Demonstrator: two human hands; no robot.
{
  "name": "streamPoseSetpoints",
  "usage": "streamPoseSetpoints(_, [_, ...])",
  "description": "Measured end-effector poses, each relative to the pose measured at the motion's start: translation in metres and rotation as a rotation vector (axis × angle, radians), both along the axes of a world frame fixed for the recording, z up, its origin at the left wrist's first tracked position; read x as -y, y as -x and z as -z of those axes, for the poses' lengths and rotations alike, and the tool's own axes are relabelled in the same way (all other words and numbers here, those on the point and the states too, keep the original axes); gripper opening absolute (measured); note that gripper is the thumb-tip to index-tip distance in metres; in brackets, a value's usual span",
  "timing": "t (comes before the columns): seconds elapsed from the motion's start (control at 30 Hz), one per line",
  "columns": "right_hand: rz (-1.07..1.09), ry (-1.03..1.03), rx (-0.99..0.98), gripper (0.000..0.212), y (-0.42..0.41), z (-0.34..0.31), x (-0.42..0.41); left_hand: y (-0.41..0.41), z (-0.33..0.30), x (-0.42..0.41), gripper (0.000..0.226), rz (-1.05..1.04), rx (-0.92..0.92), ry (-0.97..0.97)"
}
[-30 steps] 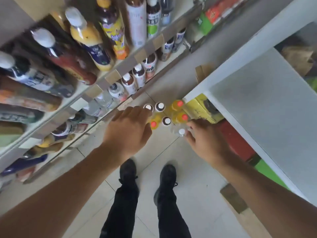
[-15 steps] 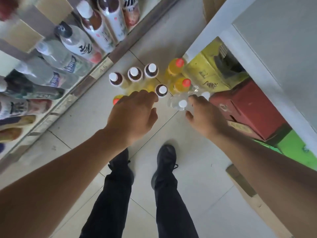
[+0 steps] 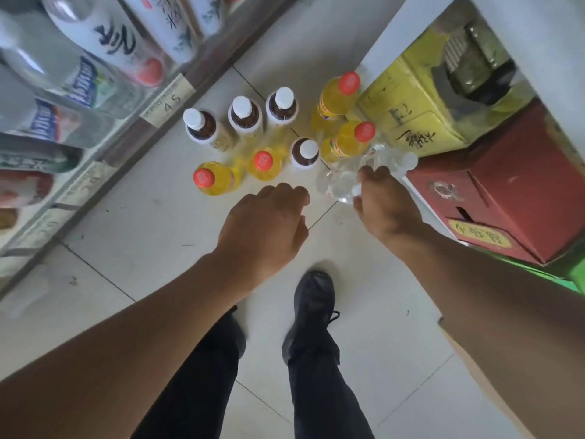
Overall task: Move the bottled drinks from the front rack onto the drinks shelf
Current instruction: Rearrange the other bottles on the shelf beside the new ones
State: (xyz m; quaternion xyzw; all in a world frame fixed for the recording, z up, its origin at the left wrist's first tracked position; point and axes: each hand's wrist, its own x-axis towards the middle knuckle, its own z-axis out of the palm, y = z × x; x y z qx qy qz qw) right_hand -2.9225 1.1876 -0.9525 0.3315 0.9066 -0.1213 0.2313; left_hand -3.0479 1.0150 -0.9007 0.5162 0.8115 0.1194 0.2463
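On the tiled floor [image 3: 133,236], between the drinks shelf [image 3: 104,160] at left and a white rack [image 3: 392,30] at right, a cluster of bottled drinks stands upright. Four yellow bottles with red caps: one front left [image 3: 209,180], one beside it [image 3: 264,163], two at the rack side, rear [image 3: 337,101] and nearer [image 3: 349,142]. Four brown bottles with white caps: three in a back row [image 3: 198,126] [image 3: 243,114] [image 3: 281,106], one in the middle [image 3: 305,153]. Clear bottles [image 3: 345,179] sit at the right edge of the cluster, just beside the nearer yellow one; count unclear, blurred.

Right hand [image 3: 384,205] reaches into the clear bottles, fingers curled at a bottle top; grip looks clasped on a clear bottle, though the fingertips are hidden behind the hand. Left hand [image 3: 264,229] hovers over the floor just in front of the cluster, fingers loosely curled, grip released, touching nothing, near the middle brown bottle and the right hand.

The drinks shelf carries large bottles seen from above, a price tag [image 3: 167,101] reading 45 on its front edge. Under the white rack: a yellow box [image 3: 408,122], a red box [image 3: 506,188] next to it, a green edge [image 3: 573,274] further right. Person's black shoe [image 3: 313,299] and dark trousers [image 3: 319,391] below the hands. Cardboard [image 3: 493,403] at lower right, partly behind the right forearm.
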Motion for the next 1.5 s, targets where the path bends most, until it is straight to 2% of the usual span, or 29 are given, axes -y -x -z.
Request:
streamPoseSetpoints(0.2, [0.044,0.053,-0.204,0.040,-0.017,-0.072,0.007,0.016,-0.060,0.004,0.027,-0.010,0.000,-0.003])
streamPoseSetpoints(0.5, [0.021,0.087,-0.503,0.035,-0.015,-0.266,0.025,0.036,-0.198,-0.010,0.040,-0.003,0.068,-0.014])
streamPoseSetpoints(0.63, [0.048,0.059,-0.629,0.033,0.004,-0.364,0.033,0.048,-0.261,-0.008,0.065,0.074,0.196,-0.112])
streamPoseSetpoints(0.7, [0.066,0.078,-0.681,0.038,0.018,-0.415,0.035,0.056,-0.291,-0.008,0.083,0.116,0.274,-0.171])
streamPoseSetpoints(0.77, [0.060,0.080,-0.721,0.043,0.032,-0.467,0.034,0.066,-0.325,-0.012,0.092,0.092,0.382,-0.223])
streamPoseSetpoints(0.87, [0.005,0.040,-0.788,0.038,0.049,-0.547,0.032,0.083,-0.384,-0.019,0.088,0.001,0.544,-0.312])
streamPoseSetpoints(1.07, [-0.062,0.009,-0.919,0.037,0.078,-0.689,0.041,0.116,-0.514,-0.020,0.069,-0.112,0.456,-0.450])
streamPoseSetpoints(1.2, [-0.008,0.005,-1.007,0.041,0.099,-0.770,0.047,0.124,-0.590,-0.011,0.060,-0.187,0.504,-0.544])
streamPoseSetpoints(1.33, [0.067,0.075,-1.080,0.043,0.107,-0.822,0.053,0.130,-0.656,-0.001,0.054,-0.245,0.480,-0.641])
streamPoseSetpoints(1.5, [0.159,0.195,-1.128,0.035,0.105,-0.848,0.063,0.137,-0.724,0.005,0.045,-0.283,0.510,-0.784])
